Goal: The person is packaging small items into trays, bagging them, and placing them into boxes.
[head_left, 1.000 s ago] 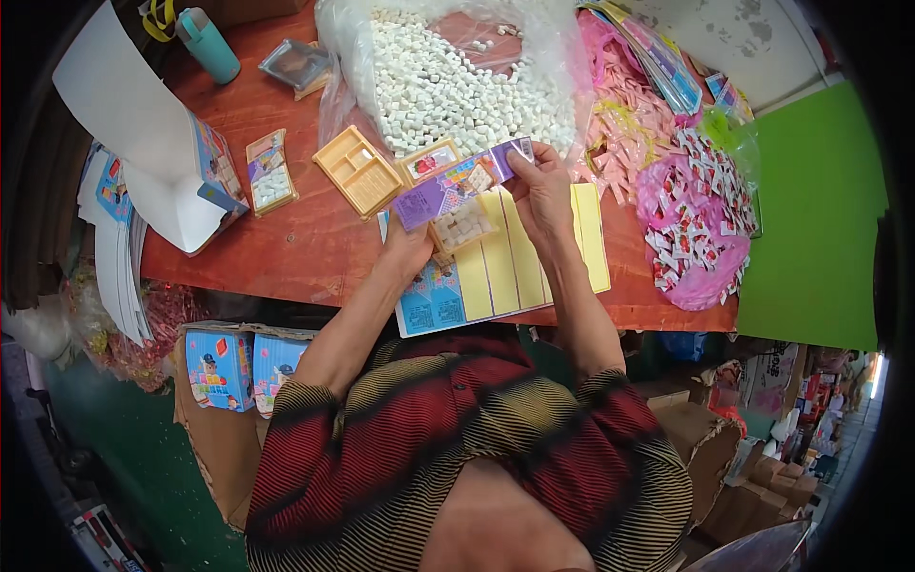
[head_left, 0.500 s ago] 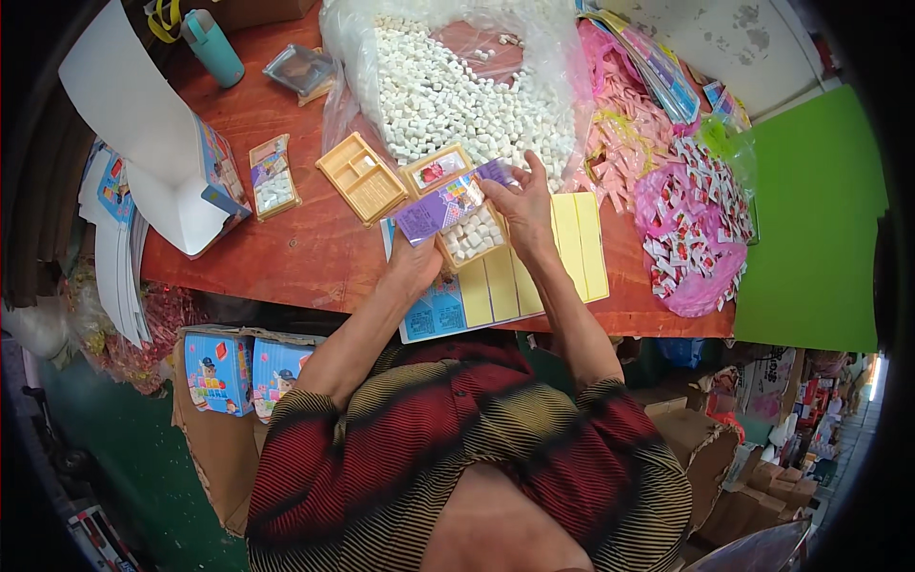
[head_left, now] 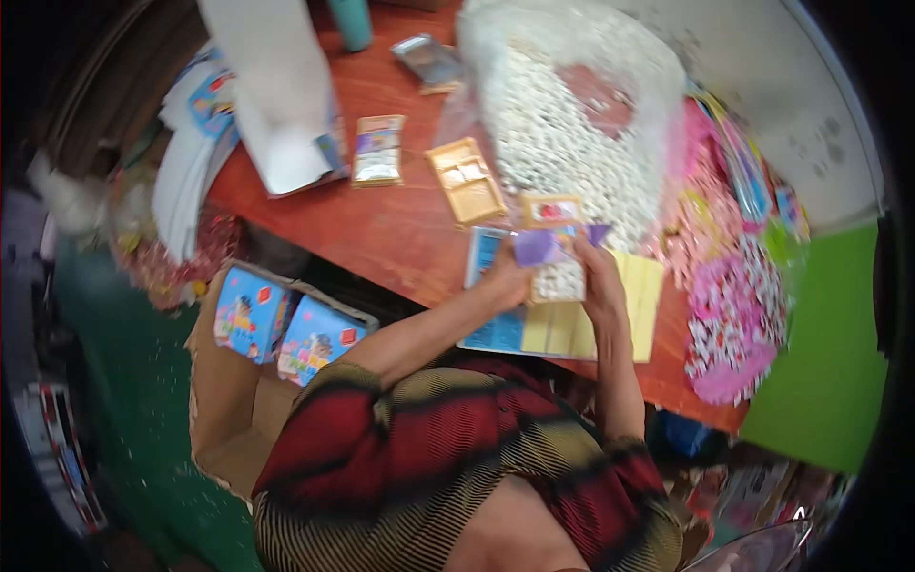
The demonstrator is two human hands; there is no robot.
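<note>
In front of me, both hands hold a small yellowish compartment tray [head_left: 553,212] with white marshmallow-like pieces [head_left: 559,282] in its near part. A purple printed paper band [head_left: 539,247] lies across its middle, its right end sticking out past the edge. My left hand [head_left: 508,274] is closed on the tray's left side. My right hand [head_left: 599,275] is closed on the right side, its fingers by the band's end. A red-and-white sachet shows in the tray's far part. Motion blur hides the exact fingertip contacts.
An open bag of white pieces [head_left: 534,133] lies beyond my hands. An unfilled tray [head_left: 467,181], a filled pack [head_left: 378,151] and an open white box [head_left: 291,157] stand left. Sachets in pink bags [head_left: 729,324] lie right. A carton [head_left: 224,410] holds blue boxes below.
My view has swung, so the table's contents sit farther right in the picture and tilted. My hands stay on the tray; the right fingers have come down closer around its side.
</note>
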